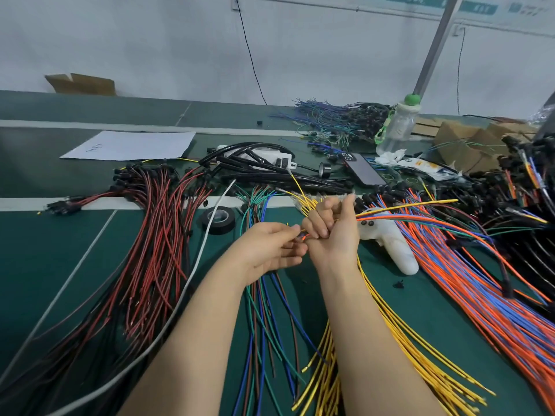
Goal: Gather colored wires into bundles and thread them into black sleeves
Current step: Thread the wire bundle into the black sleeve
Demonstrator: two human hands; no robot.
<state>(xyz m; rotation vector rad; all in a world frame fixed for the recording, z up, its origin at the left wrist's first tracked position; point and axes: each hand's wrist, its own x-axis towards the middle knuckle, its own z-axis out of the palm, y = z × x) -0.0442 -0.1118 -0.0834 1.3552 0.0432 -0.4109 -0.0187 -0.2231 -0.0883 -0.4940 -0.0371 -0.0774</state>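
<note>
Orange-blue-green wire bundle [420, 219]: trails rightward from the right hand [333, 232];
right hand: fist curled round it;
left hand [270, 250]: fingertips pinching its ends, just beside the right hand

Mixed colored wires [420, 219] bundled, arcing right; black sleeves [270, 175] piled behind

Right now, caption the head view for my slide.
Right hand grips a colored wire bundle while left hand pinches its ends over the green table.
</note>
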